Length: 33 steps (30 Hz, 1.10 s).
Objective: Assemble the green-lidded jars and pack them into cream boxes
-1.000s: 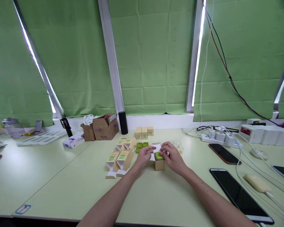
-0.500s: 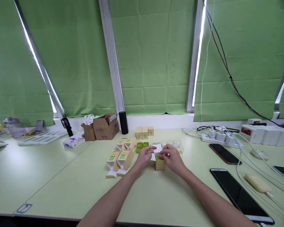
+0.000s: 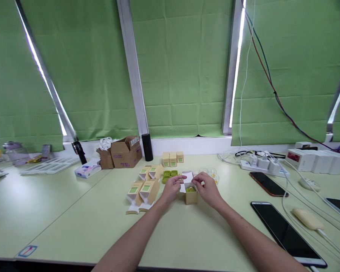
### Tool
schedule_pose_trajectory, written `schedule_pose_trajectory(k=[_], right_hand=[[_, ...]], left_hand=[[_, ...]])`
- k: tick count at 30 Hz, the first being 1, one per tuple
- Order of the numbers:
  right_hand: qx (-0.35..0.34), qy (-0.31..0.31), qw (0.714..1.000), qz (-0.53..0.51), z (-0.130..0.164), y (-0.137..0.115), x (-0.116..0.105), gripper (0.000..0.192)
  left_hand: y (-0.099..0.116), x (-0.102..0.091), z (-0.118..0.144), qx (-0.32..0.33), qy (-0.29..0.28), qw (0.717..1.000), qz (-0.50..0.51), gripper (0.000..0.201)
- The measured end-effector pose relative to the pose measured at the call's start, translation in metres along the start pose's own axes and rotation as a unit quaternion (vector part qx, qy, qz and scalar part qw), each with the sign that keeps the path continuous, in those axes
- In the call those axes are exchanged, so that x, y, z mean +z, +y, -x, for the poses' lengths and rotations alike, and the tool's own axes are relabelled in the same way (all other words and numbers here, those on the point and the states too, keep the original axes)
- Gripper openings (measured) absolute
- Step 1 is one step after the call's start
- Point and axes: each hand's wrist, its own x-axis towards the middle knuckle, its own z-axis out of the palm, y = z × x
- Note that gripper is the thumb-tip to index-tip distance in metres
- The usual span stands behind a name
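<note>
A small kraft-paper box (image 3: 191, 198) stands upright with its white-lined lid (image 3: 187, 176) raised at the back. Inside it sits a green insert (image 3: 190, 189) with a small yellowish thing on top. At the box's left, my left hand (image 3: 172, 187) has its index finger stretched along the white flap, thumb apart. Over the box's right rim, my right hand (image 3: 206, 187) is closed in a pinch; what its fingertips hold, if anything, is too small to make out. Green square inserts (image 3: 170, 174) lie behind my left hand. Clear round containers (image 3: 212, 174) sit behind my right hand.
Several opened kraft boxes (image 3: 146, 190) lie to the left, and closed ones (image 3: 172, 158) stand at the back. A cardboard carton (image 3: 127, 153) and a black cylinder (image 3: 147, 147) are by the wall. Phones (image 3: 286, 230), cables and a power strip (image 3: 265, 166) occupy the right side.
My right hand has lifted slightly off the green insert and shifted to the box's right rim, uncovering the yellowish thing. My left hand stays at the flap.
</note>
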Motion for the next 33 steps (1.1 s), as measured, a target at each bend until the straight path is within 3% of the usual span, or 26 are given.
schedule_pose_trajectory(k=[6, 11, 16, 22, 26, 33], right_hand=[[0.037, 0.065, 0.997, -0.005, -0.004, 0.012, -0.001, 0.02], [0.078, 0.081, 0.993, -0.036, -0.004, 0.021, 0.001, 0.021], [0.132, 0.057, 0.981, -0.126, -0.005, 0.027, 0.005, 0.026], [0.253, -0.022, 0.941, -0.223, -0.006, 0.014, 0.005, 0.044], [0.288, -0.039, 0.919, -0.267, -0.005, 0.002, 0.003, 0.052], [0.304, -0.048, 0.893, -0.329, -0.005, -0.007, 0.002, 0.044]], left_hand=[[0.001, 0.001, 0.0, -0.015, 0.018, 1.0, -0.003, 0.041], [0.002, 0.001, 0.0, -0.025, 0.03, 0.999, 0.005, 0.037], [0.0, -0.001, -0.002, -0.025, 0.03, 0.999, 0.001, 0.034], [0.0, -0.002, -0.001, -0.014, 0.037, 0.999, -0.01, 0.034], [0.003, 0.0, 0.001, -0.013, 0.035, 0.999, 0.021, 0.033], [0.003, 0.0, 0.002, -0.012, 0.017, 0.999, 0.042, 0.033]])
